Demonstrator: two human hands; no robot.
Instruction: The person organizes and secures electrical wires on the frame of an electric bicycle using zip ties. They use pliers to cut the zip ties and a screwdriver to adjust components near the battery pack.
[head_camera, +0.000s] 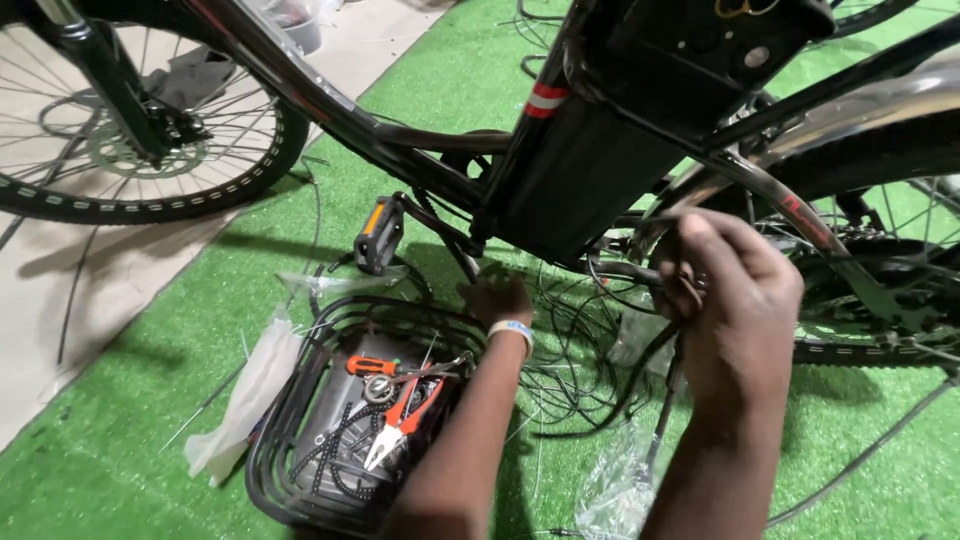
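Head view: nearest lay a black basket (275, 450) holding orange pliers (405, 420). The right hand (735, 300) was curled, pinching a black cable (660, 425) beside the bike frame (420, 150). Beyond, the left hand (497, 298) reached among loose wires (575, 340); its grip I couldn't tell.

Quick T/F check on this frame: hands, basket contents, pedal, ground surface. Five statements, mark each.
1. The right hand grips cables near the rear wheel. True.
2. The left hand holds the pliers. False: the pliers lie in the black wire basket; the left hand reaches toward the bike frame.
3. The left wrist wears a band. True.
4. The bike stands on bare concrete. False: green artificial turf.
5. The pedal has an orange reflector. True.
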